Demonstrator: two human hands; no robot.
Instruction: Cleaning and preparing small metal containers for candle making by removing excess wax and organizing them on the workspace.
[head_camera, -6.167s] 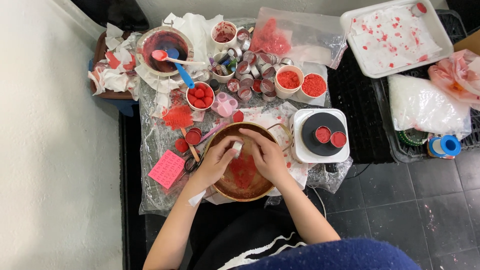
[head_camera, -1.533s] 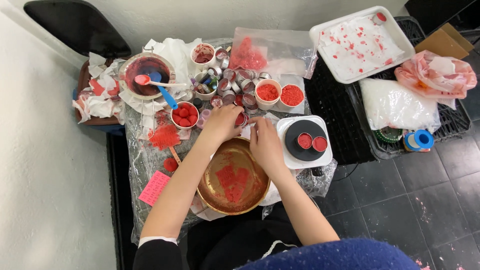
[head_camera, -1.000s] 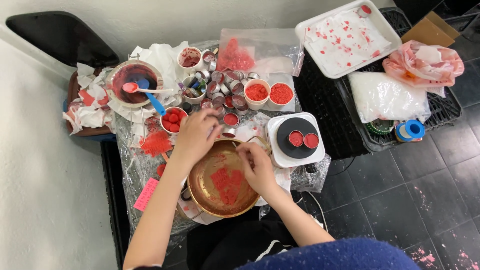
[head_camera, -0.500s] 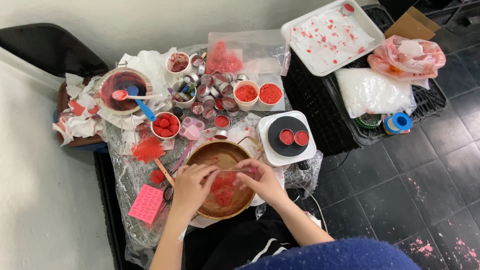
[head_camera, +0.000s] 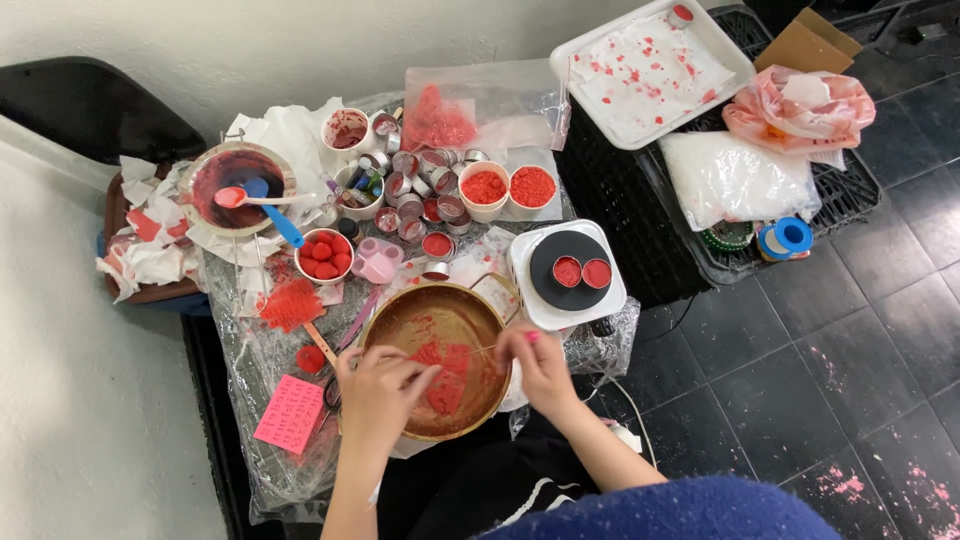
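Hovering over a round brass bowl (head_camera: 440, 350) w/ red wax bits in its middle, both hands worked close together. Left hand (head_camera: 378, 392) sat over the bowl's near-left rim, fingers curled & pinched toward the wax; what it gripped, if anything, couldn't be told. Right hand (head_camera: 535, 362) was at the bowl's right rim, fingers narrowed on a thin stick (head_camera: 478, 349) that reached in toward the red bits. Bowl sat at the near edge of a plastic-covered table (head_camera: 250, 370). Just right of it, a white hot plate (head_camera: 570, 272) carried two small red-filled tins. Behind the bowl: a pink cup (head_camera: 376, 262), a white cup of red balls (head_camera: 323, 256), & a cluster of small metal tins (head_camera: 415, 195). Pink note pad (head_camera: 290, 413) lay left of the left hand. Far right, well apart, a white tray (head_camera: 655, 70) spotted red.
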